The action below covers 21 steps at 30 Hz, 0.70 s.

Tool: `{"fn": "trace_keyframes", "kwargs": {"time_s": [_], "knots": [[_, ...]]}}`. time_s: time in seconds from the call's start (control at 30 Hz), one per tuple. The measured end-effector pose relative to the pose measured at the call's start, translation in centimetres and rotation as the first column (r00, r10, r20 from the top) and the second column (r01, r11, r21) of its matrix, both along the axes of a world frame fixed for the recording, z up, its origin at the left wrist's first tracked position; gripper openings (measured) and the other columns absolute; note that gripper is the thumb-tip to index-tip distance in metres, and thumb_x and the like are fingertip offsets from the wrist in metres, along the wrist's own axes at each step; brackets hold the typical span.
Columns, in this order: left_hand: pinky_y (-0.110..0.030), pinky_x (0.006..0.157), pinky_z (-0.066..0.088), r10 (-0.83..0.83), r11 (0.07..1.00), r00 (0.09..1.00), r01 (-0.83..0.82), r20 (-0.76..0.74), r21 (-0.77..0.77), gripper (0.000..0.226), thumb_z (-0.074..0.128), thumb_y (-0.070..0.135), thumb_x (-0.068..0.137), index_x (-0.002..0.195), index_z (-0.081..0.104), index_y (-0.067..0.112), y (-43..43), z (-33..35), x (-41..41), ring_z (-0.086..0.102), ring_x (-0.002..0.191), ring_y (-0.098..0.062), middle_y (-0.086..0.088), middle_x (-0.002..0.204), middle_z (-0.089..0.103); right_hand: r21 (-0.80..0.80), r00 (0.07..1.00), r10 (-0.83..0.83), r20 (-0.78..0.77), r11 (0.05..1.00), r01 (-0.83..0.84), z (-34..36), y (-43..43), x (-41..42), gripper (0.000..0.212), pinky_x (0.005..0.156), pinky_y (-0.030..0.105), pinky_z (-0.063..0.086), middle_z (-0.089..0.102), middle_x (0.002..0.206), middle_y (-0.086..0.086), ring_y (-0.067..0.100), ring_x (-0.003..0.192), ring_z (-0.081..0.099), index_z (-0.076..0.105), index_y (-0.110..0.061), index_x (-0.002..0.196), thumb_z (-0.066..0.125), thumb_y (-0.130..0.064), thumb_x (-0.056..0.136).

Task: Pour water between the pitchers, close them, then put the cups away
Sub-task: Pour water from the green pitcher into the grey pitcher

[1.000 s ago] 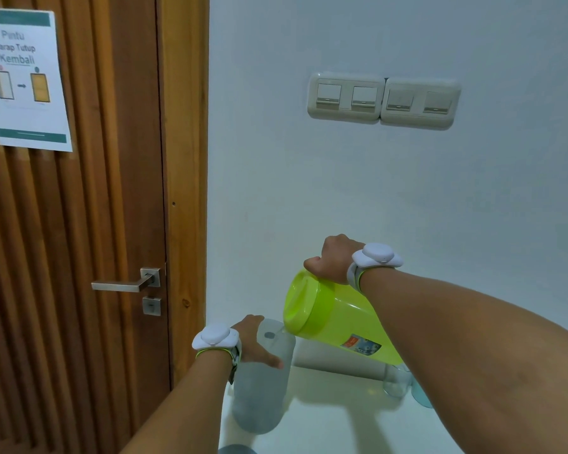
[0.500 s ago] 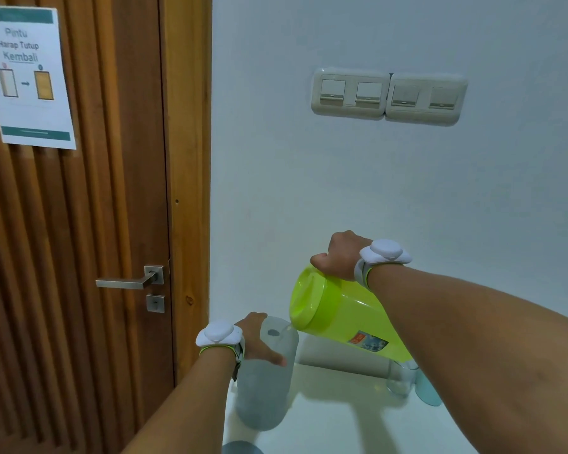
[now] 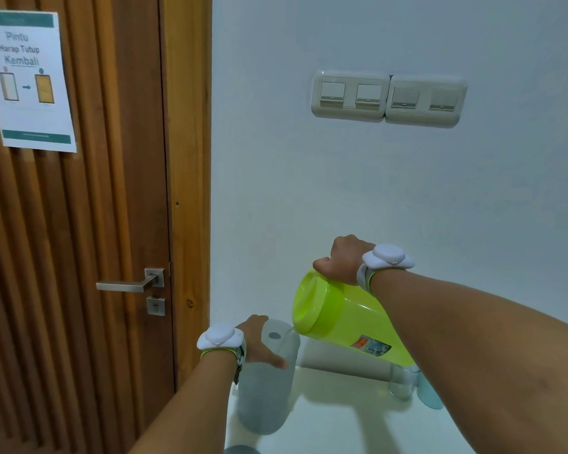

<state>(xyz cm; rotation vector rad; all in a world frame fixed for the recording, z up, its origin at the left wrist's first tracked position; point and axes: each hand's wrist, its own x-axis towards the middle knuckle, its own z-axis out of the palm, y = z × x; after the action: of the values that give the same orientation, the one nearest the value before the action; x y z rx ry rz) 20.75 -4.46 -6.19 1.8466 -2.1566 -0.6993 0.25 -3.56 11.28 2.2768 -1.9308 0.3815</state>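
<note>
My right hand (image 3: 340, 260) grips the handle of a lime-green pitcher (image 3: 338, 319), which is tipped to the left with its lid end over the mouth of a translucent grey pitcher (image 3: 266, 394). My left hand (image 3: 259, 342) holds the grey pitcher by its upper left side; that pitcher stands upright on the white counter (image 3: 341, 421). Two clear cups (image 3: 402, 383) stand at the back right, partly hidden by my right forearm, one of them bluish (image 3: 428, 393). No water stream is visible.
A wooden door with a metal lever handle (image 3: 128, 285) and a paper notice (image 3: 30, 80) fills the left. A white wall with light switches (image 3: 387, 98) rises behind the counter. A grey round object (image 3: 241, 449) peeks in at the bottom edge.
The view has shifted slightly; the green pitcher stays tipped over the grey one and both hands keep their hold.
</note>
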Motion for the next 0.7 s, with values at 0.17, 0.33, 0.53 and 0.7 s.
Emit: {"fn": "trace_keyframes", "kwargs": {"time_s": [0.17, 0.33, 0.53, 0.7], "knots": [[-0.041, 0.092, 0.055, 0.010, 1.000, 1.000, -0.010, -0.001, 0.002, 0.098, 0.079, 0.069, 0.043, 0.126, 0.047, 0.027, -0.22, -0.01, -0.15, 0.056, 0.110, -0.018, 0.007, 0.126, 0.048, -0.004, 1.000, -0.007, -0.007, 1.000, 0.007, 0.11, -0.16, -0.05, 0.034, 0.051, 0.023, 0.027, 0.040, 0.058, 0.000, 0.021, 0.047, 0.033, 0.037, -0.015, 0.058, 0.050, -0.040, 0.077], [-0.038, 0.095, 0.052, 0.001, 1.000, 1.000, -0.001, 0.013, -0.002, 0.089, 0.083, 0.062, 0.055, 0.127, 0.048, 0.024, -0.28, 0.01, -0.25, 0.055, 0.110, -0.017, 0.005, 0.126, 0.048, -0.020, 1.000, -0.012, -0.010, 1.000, 0.011, -0.04, -0.30, -0.24, 0.034, 0.051, 0.023, 0.028, 0.040, 0.057, 0.000, 0.021, 0.046, 0.033, 0.038, -0.015, 0.057, 0.050, -0.040, 0.076], [-0.037, 0.093, 0.053, 0.011, 1.000, 1.000, -0.011, 0.000, -0.008, 0.092, 0.082, 0.065, 0.049, 0.125, 0.048, 0.024, -0.40, -0.23, -0.12, 0.055, 0.108, -0.017, 0.006, 0.125, 0.048, -0.030, 1.000, -0.006, -0.018, 1.000, 0.006, -0.10, -0.48, -0.13, 0.034, 0.051, 0.022, 0.028, 0.041, 0.057, 0.000, 0.020, 0.046, 0.034, 0.038, -0.015, 0.057, 0.049, -0.040, 0.076], [-0.039, 0.094, 0.053, 0.018, 1.000, 1.000, -0.018, 0.015, -0.010, 0.107, 0.078, 0.072, 0.040, 0.130, 0.046, 0.023, -0.52, -0.44, -0.02, 0.056, 0.111, -0.018, 0.006, 0.128, 0.049, -0.034, 1.000, 0.000, -0.014, 0.999, -0.001, -0.09, -0.65, -0.15, 0.034, 0.051, 0.023, 0.027, 0.039, 0.056, 0.000, 0.021, 0.046, 0.032, 0.038, -0.014, 0.056, 0.049, -0.040, 0.076]]}}
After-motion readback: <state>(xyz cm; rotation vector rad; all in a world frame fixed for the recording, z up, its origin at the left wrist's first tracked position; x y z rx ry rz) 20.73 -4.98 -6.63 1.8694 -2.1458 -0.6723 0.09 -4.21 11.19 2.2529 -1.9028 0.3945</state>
